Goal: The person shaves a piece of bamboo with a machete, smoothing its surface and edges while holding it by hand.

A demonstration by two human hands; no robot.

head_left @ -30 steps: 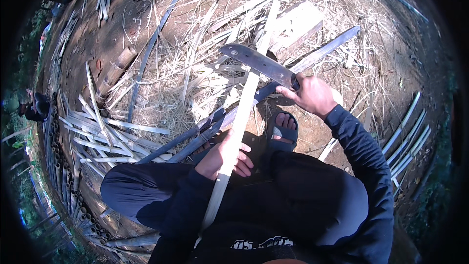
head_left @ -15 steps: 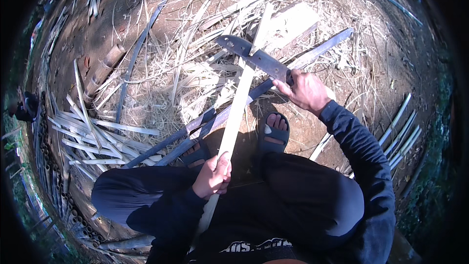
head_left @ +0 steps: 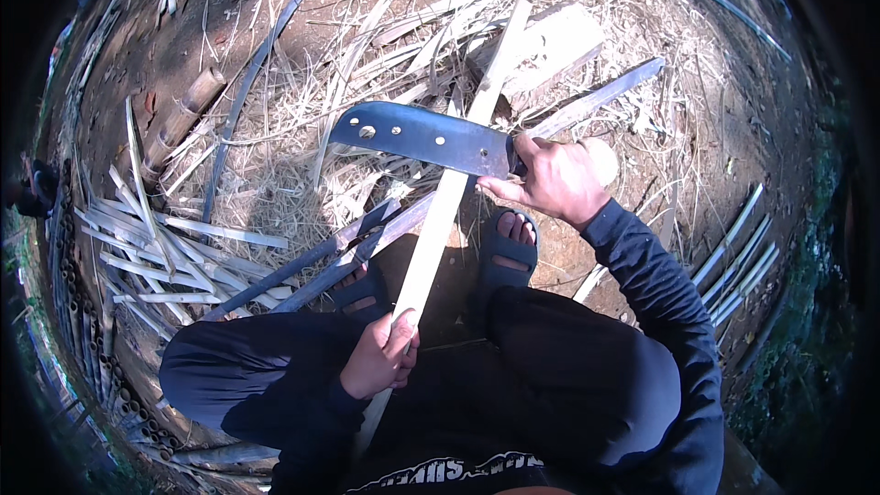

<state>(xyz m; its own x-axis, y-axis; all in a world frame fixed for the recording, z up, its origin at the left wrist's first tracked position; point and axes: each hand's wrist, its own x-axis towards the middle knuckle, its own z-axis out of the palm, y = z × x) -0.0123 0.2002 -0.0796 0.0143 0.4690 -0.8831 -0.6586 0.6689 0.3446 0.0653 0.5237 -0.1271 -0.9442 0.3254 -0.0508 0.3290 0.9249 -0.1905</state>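
My left hand [head_left: 381, 355] is closed around the lower part of a long pale bamboo strip [head_left: 431, 243], in front of my lap. The strip slants up and away to the right, its far end beside a sunlit wooden block [head_left: 555, 46]. In my right hand [head_left: 557, 176] is the handle of a machete [head_left: 417, 136]; a pale knob of the handle shows past the palm. The broad dark blade, pierced by several round holes, points left and lies across the strip, its flat face turned up. Whether the edge touches the strip I cannot tell.
Split bamboo strips [head_left: 174, 261] lie heaped at the left, near a bamboo pole piece [head_left: 188, 115]. Darker slats [head_left: 600, 96] cross the ground beyond my sandalled feet. Shavings [head_left: 293, 142] cover the ground ahead. More strips [head_left: 738, 261] lie at the right; cut bamboo ends [head_left: 137, 426] are stacked lower left.
The machete has come nearer to me along the strip, and its blade has rolled so more of its flat face shows. My left hand, still gripping, has shifted slightly down and left.
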